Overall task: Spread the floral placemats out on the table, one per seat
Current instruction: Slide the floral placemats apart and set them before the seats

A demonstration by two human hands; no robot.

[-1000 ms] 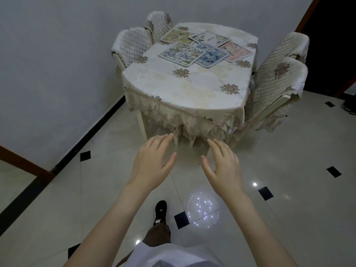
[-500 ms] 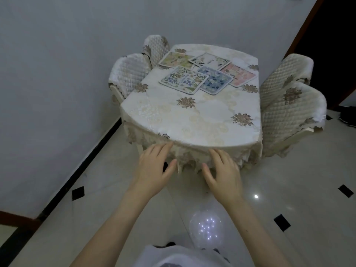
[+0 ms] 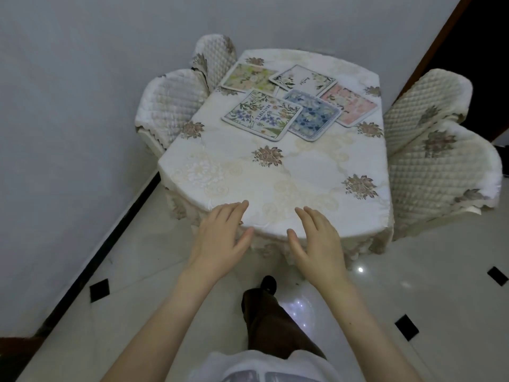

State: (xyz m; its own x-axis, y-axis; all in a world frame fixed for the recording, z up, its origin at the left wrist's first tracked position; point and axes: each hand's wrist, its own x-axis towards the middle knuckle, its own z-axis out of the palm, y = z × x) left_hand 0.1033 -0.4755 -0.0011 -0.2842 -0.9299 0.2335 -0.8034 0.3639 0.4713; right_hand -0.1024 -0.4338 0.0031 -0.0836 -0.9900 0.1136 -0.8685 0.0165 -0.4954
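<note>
Both hands are empty and flat, palms down, fingers loosely together and thumbs turned inward, with a gap between them. Left hand [image 3: 220, 238] reaches over the near rim of the table [image 3: 275, 188], its fingertips over the cloth; whether they touch it cannot be told. Right hand [image 3: 316, 244] is beside it at the same rim, fingertips likewise over the cloth's edge. Well beyond the fingertips, at the far half of the table, five floral placemats lie bunched together and overlapping. Nearest the hands is the green-and-purple mat [image 3: 263, 114], straight ahead of the left hand, lying flat with printed lettering down its middle. Just right of it, and tucked partly under its edge, is the blue mat [image 3: 314, 117], ahead of the right hand. Farther right is the pink mat [image 3: 352, 106], partly covered by the blue one. Behind these, farthest from the hands, sit the yellow-green mat [image 3: 248, 77] on the left and the white mat [image 3: 303, 79] beside it, whose corner overlaps the yellow-green one. Between hands and mats the cloth is bare apart from its woven brown flowers. Two quilted chairs [image 3: 173, 103] stand off to the left of the hands, and two more chairs [image 3: 435, 161] to the right. Below the wrists, a dark trouser leg [image 3: 270, 321] and shoe stand on the glossy tiled floor [image 3: 137, 271].
</note>
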